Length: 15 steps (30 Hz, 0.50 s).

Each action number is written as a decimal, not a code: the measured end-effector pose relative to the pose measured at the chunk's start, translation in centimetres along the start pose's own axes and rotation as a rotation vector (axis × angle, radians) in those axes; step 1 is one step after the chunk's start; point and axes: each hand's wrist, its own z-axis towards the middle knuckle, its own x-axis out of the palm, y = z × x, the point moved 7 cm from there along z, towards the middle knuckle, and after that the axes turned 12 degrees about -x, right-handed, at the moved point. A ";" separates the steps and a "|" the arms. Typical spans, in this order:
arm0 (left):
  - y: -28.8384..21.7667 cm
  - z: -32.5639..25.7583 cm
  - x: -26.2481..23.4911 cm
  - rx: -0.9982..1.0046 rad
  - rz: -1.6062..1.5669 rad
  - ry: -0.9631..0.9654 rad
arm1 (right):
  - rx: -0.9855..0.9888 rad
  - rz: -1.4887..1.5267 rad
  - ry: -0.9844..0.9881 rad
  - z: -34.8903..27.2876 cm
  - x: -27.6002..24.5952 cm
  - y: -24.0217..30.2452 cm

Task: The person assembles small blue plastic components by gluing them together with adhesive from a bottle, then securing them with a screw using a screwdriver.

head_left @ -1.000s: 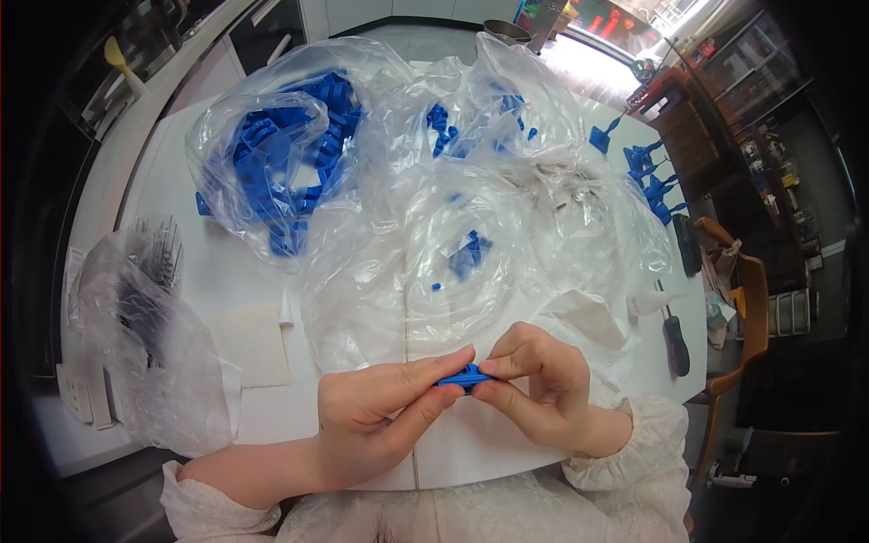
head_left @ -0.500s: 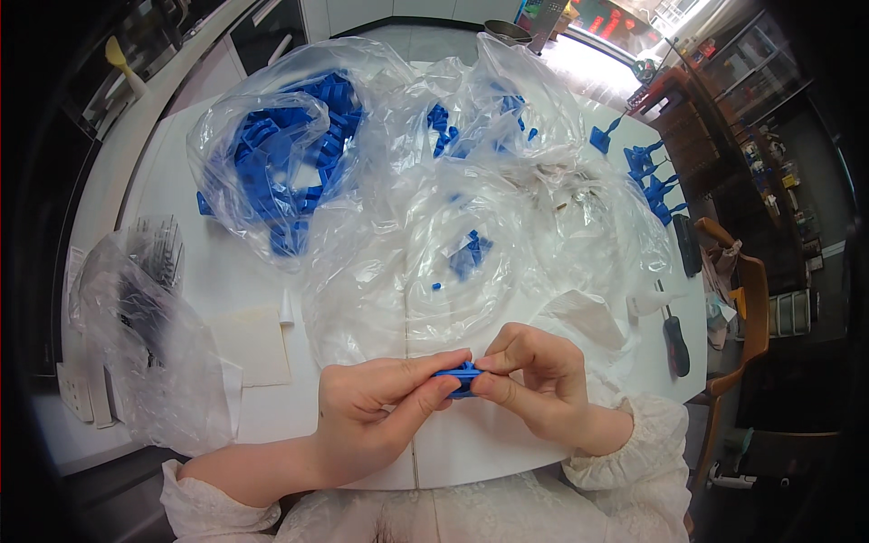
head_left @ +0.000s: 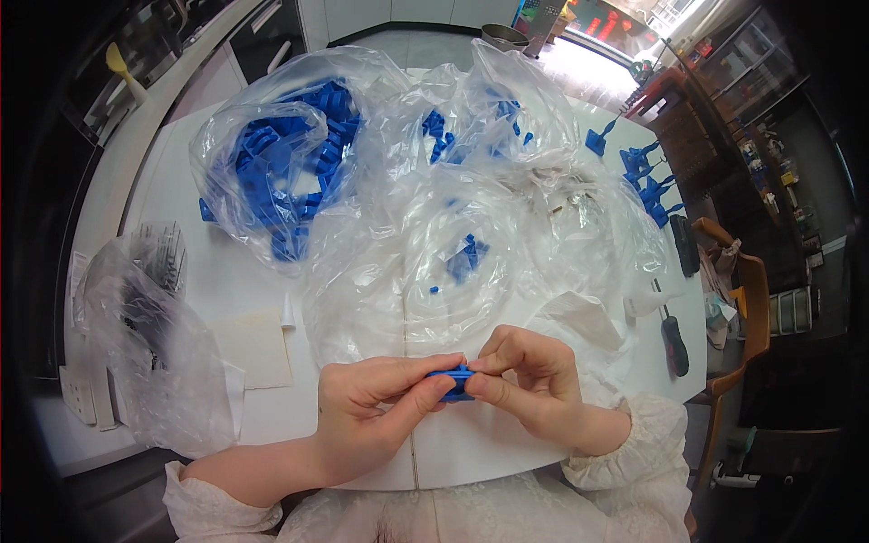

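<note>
You have the small blue piece [head_left: 460,385] at lower centre of the frame, pinched from both sides: your left hand [head_left: 373,407] grips one end between thumb and fingers, and your right hand [head_left: 529,380] grips the other with thumb and forefinger. Your fingertips cover much of it, so how its parts fit together cannot be told, and a crooked fit could easily go unnoticed. The piece is held above the near edge of the white bench [head_left: 507,448]; if uneven thumb pressure makes it slip, it could drop into your lap or onto the floor. Pressing too hard on one end could also crack a thin part. Just beyond your hands lies clear plastic bagging [head_left: 362,303], with a tiny blue part [head_left: 434,290] at the centre of the frame; a sleeve or knuckle catching the film could drag that part away. The screwdriver [head_left: 673,347] at right lies near the bench's edge, where a careless elbow might knock it off.
</note>
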 end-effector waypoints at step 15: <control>0.3 0.1 -0.1 -0.026 -0.029 0.007 | -0.087 -0.043 0.022 0.1 0.2 0.1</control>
